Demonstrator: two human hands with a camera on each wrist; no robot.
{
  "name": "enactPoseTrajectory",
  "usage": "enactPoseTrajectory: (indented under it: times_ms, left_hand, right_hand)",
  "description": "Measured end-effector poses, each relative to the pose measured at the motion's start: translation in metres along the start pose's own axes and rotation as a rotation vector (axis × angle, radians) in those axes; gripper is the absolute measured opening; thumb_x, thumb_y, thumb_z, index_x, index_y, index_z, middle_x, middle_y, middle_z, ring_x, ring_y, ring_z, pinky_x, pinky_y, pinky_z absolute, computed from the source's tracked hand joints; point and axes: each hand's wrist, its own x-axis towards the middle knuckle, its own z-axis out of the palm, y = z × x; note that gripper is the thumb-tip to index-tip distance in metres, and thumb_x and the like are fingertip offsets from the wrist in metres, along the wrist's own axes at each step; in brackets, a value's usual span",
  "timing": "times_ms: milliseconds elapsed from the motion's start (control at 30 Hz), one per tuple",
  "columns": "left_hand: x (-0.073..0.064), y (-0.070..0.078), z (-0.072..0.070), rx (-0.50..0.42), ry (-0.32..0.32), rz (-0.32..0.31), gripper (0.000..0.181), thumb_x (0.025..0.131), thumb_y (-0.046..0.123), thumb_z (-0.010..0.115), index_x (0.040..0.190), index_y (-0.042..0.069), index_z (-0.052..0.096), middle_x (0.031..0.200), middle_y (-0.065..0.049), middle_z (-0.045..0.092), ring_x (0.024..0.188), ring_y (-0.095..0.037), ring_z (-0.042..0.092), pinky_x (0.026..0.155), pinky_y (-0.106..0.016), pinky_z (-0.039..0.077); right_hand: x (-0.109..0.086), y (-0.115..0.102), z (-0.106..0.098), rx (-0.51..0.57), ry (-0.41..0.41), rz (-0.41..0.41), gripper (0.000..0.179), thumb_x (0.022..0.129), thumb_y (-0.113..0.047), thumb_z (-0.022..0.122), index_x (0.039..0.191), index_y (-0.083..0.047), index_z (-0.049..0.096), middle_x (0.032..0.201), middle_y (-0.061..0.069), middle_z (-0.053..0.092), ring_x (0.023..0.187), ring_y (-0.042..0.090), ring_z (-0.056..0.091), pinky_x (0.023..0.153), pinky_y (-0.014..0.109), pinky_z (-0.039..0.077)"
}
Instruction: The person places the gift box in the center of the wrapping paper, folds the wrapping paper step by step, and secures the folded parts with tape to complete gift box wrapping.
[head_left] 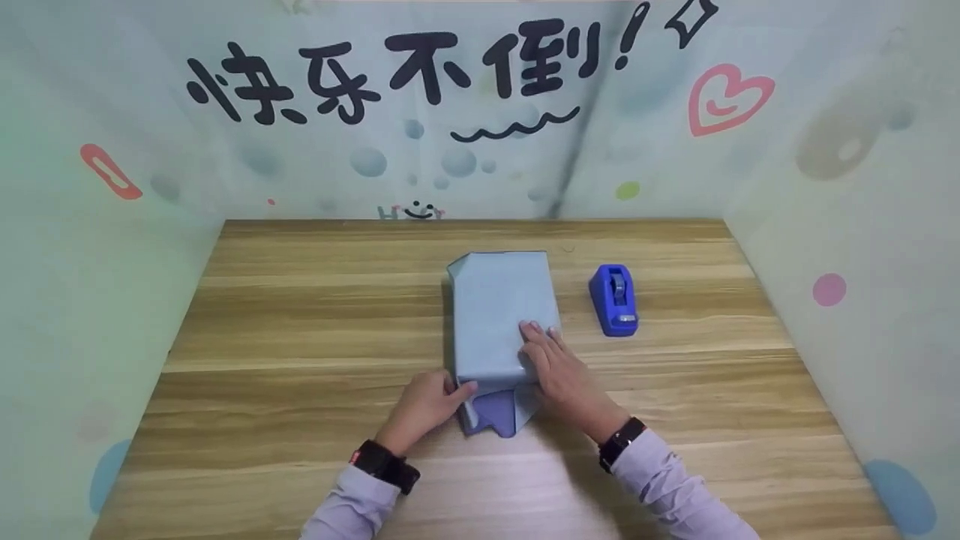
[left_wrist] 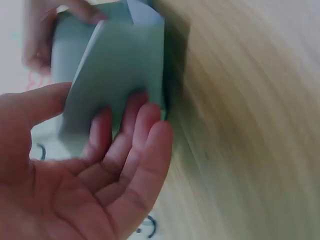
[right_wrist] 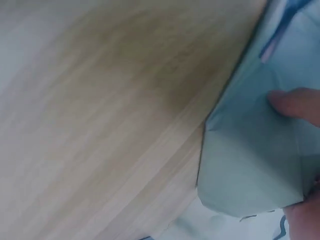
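A box in light blue wrapping paper (head_left: 502, 315) lies on the wooden table. At its near end the paper stands out in folded flaps, with a purple-blue inner face (head_left: 495, 412) showing. My left hand (head_left: 429, 405) holds the near left corner, the thumb at the top front edge and the fingers bent against the left side, as the left wrist view shows. My right hand (head_left: 566, 379) grips the near right part, with fingers on top of the box. In the right wrist view its thumb (right_wrist: 295, 104) presses on the paper (right_wrist: 250, 165).
A blue tape dispenser (head_left: 615, 300) with a roll of tape stands to the right of the box. The wooden table (head_left: 300, 300) is bounded by printed cloth walls (head_left: 300, 165) at the back and both sides.
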Motion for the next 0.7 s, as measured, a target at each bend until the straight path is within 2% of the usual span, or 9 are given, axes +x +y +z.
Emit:
enactPoseTrajectory:
  times_ms: [67,133,200,267,300,400,500,600,700]
  left_hand:
    - [-0.002,-0.003,-0.003,-0.057,-0.044,0.026,0.032,0.091,0.025,0.057,0.072,0.0,0.058,0.061,0.001,0.044,0.055,-0.011,0.041,0.049,-0.022,0.033]
    - [-0.004,-0.005,-0.005,-0.093,-0.08,0.08,0.026,0.093,0.017,0.054,0.081,-0.003,0.065,0.068,-0.004,0.057,0.063,-0.015,0.052,0.057,-0.025,0.043]
    - [-0.005,-0.007,-0.004,-0.125,-0.123,0.134,0.022,0.093,0.008,0.05,0.098,-0.004,0.068,0.088,-0.013,0.067,0.082,-0.023,0.061,0.073,-0.032,0.051]
    - [-0.006,-0.009,-0.002,-0.162,-0.158,0.167,0.026,0.092,0.003,0.048,0.113,-0.003,0.064,0.111,-0.019,0.065,0.104,-0.03,0.06,0.091,-0.042,0.049]
    - [-0.006,-0.01,-0.001,-0.18,-0.176,0.179,0.029,0.092,0.001,0.046,0.117,-0.004,0.061,0.118,-0.02,0.062,0.112,-0.032,0.057,0.096,-0.045,0.045]
    - [-0.006,-0.012,0.004,-0.204,-0.216,0.219,0.034,0.091,-0.002,0.044,0.123,-0.005,0.056,0.126,-0.023,0.056,0.12,-0.035,0.051,0.102,-0.048,0.039]
    - [-0.006,-0.014,0.009,-0.177,-0.246,0.267,0.038,0.09,-0.004,0.043,0.127,-0.007,0.051,0.129,-0.024,0.053,0.123,-0.036,0.047,0.104,-0.049,0.036]
    - [-0.005,-0.017,0.014,-0.135,-0.273,0.292,0.042,0.089,-0.005,0.042,0.13,-0.006,0.048,0.132,-0.024,0.05,0.126,-0.036,0.044,0.106,-0.05,0.033]
    - [-0.004,-0.019,0.018,-0.161,-0.293,0.292,0.036,0.086,-0.008,0.042,0.119,-0.005,0.055,0.124,-0.022,0.055,0.121,-0.035,0.049,0.104,-0.049,0.036]
  right_hand:
    - [-0.001,-0.002,0.002,-0.01,0.002,-0.028,0.033,0.077,0.006,0.057,0.107,0.002,0.045,0.14,0.024,0.04,0.13,0.035,0.041,0.109,0.045,0.033]
    - [-0.002,-0.003,0.003,-0.033,0.0,-0.058,0.027,0.078,0.009,0.05,0.103,-0.001,0.048,0.142,0.02,0.041,0.13,0.037,0.041,0.108,0.047,0.034]
    - [-0.002,-0.004,0.005,-0.057,-0.004,-0.086,0.025,0.079,0.008,0.049,0.1,-0.005,0.05,0.143,0.015,0.042,0.128,0.039,0.042,0.106,0.051,0.035]
    - [-0.002,-0.003,0.006,-0.075,0.003,-0.115,0.026,0.078,0.004,0.052,0.1,-0.009,0.052,0.142,0.013,0.043,0.126,0.042,0.043,0.103,0.055,0.036]
    - [-0.002,-0.003,0.007,-0.084,0.01,-0.131,0.027,0.077,0.003,0.054,0.1,-0.012,0.053,0.141,0.012,0.044,0.125,0.043,0.043,0.102,0.057,0.037]
    - [-0.002,0.0,0.009,-0.116,0.042,-0.195,0.036,0.077,-0.003,0.059,0.106,-0.022,0.053,0.137,0.015,0.045,0.121,0.045,0.045,0.097,0.06,0.039]
    - [-0.003,0.003,0.012,-0.146,0.072,-0.262,0.048,0.076,-0.008,0.063,0.114,-0.033,0.048,0.133,0.019,0.046,0.117,0.048,0.047,0.093,0.062,0.041]
    - [-0.004,0.004,0.012,-0.179,0.065,-0.295,0.057,0.076,-0.011,0.066,0.121,-0.04,0.044,0.133,0.02,0.045,0.116,0.048,0.048,0.091,0.062,0.042]
    - [-0.005,0.004,0.012,-0.207,0.036,-0.298,0.057,0.077,-0.013,0.066,0.122,-0.04,0.044,0.135,0.02,0.045,0.116,0.048,0.048,0.091,0.062,0.042]
